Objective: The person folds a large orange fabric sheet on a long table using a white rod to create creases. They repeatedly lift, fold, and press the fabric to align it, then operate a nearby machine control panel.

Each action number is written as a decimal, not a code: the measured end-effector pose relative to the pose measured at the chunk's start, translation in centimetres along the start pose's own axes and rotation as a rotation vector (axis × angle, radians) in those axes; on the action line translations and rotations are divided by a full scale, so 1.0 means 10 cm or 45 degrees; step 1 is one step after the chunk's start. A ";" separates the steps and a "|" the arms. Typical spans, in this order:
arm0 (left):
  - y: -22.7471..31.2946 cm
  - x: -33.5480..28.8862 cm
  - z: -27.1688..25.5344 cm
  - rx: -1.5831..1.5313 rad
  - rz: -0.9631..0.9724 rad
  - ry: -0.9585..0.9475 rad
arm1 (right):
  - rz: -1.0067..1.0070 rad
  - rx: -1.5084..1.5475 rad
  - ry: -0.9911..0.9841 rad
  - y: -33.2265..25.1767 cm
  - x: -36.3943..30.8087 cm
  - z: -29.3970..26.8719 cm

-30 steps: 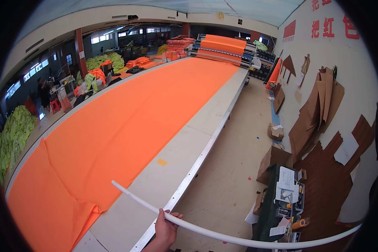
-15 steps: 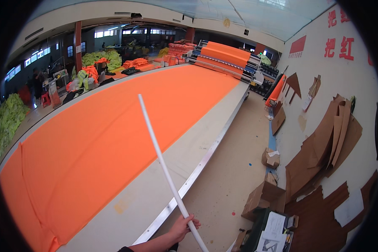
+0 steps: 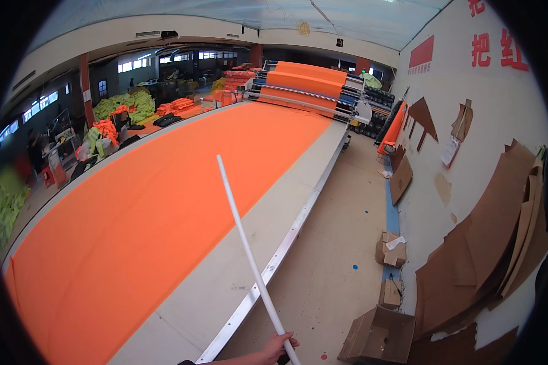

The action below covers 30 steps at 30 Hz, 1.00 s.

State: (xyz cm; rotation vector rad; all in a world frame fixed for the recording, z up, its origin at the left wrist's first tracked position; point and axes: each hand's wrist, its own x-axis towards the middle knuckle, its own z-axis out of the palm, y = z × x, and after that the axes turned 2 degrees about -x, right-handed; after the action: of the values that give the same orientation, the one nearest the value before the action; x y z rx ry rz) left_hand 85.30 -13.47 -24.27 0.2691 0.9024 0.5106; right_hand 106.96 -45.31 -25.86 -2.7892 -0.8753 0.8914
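In my left hand [image 3: 275, 348], closed at the lower edge, is a long, slim white pole [image 3: 247, 246]. The pole slants up and to the left, its far tip over the orange fabric. The hand is beside the table's metal edge, over the floor. Bright orange fabric [image 3: 164, 201] lies spread along the long pale table [image 3: 219, 281]. A few faint creases run through it, and a fold shows at its near left end. At the table's far end stands a spreading machine [image 3: 310, 97] carrying orange cloth. My right hand is out of view.
A floor strip [image 3: 341, 243] runs between the table's metal edge [image 3: 274, 261] and the wall. Open cardboard boxes [image 3: 380, 334] and brown paper pattern sheets [image 3: 469, 243] line the wall. Lime-yellow garments [image 3: 128, 104] are heaped beyond the table's left side.
My view has shifted forward along the table and right. My left hand and the pole sit lower in the picture, the hand still closed on it.
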 end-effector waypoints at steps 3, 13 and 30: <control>0.99 0.32 0.73 0.131 0.206 0.104 | 0.032 -0.025 -0.035 -0.09 1.13 -0.39; 3.68 2.61 2.64 -0.044 0.897 0.367 | -0.209 -0.176 0.088 -1.43 5.18 -2.38; 5.67 8.41 7.03 0.435 0.215 -0.429 | -0.294 0.000 0.118 -4.12 11.00 -5.79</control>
State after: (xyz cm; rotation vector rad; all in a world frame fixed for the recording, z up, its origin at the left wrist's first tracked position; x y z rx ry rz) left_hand 167.28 78.31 -14.85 0.7257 0.6360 0.4472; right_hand 191.97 54.28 -23.73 -2.6337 -1.1515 0.7202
